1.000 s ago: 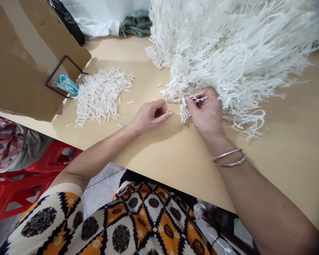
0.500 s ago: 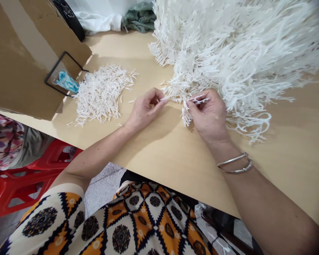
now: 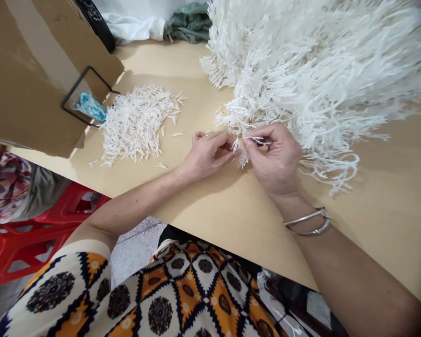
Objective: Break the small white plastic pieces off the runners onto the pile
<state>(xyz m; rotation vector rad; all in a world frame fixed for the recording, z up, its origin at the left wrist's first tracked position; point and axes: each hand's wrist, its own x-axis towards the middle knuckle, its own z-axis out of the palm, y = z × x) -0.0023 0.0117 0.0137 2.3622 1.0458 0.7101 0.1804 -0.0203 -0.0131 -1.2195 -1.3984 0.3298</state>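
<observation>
Pinching a white branched sprig [image 3: 244, 158] in our right hand [image 3: 277, 159], we held it near the white heap [image 3: 301, 70]; whether our left hand [image 3: 208, 157], at its tip, pinched was unclear.

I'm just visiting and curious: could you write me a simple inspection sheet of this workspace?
Surface: tan tabletop.
Job's things: large heap of white branching strands; smaller pile of short white pieces.
Clutter: cardboard box, black wire frame, blue-and-white item; stray pieces beside the smaller pile.
Hands: right hand pinches a white sprig; left hand has its fingertips close by, grip unclear.
Cables: nothing seen on the tabletop; below it, too dark to tell.
Surroundings: white cloth and green cloth behind; red stool and another person's floral clothing at left.
</observation>
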